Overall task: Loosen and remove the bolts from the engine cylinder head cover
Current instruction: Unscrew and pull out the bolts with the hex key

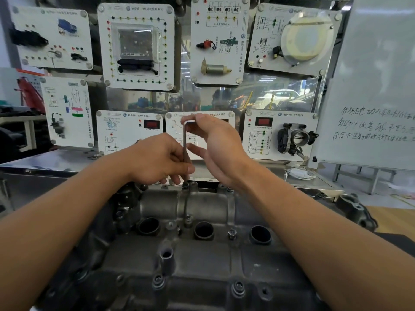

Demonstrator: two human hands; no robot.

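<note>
The grey cylinder head cover (202, 254) fills the lower middle of the view. An L-shaped hex key (184, 140) stands upright with its tip in a bolt (185, 185) at the cover's far edge. My left hand (157, 160) pinches the key's lower shaft just above that bolt. My right hand (213, 147) holds the short bent arm at the key's top between thumb and fingers. More bolts sit along the near edge (238, 286) and between the plug wells (232, 232).
Three round plug wells (204, 230) and a short tube (166, 254) stand on the cover. Behind it runs a steel bench (314, 182) with training panels (137, 46) above. A whiteboard (377, 97) stands at the right.
</note>
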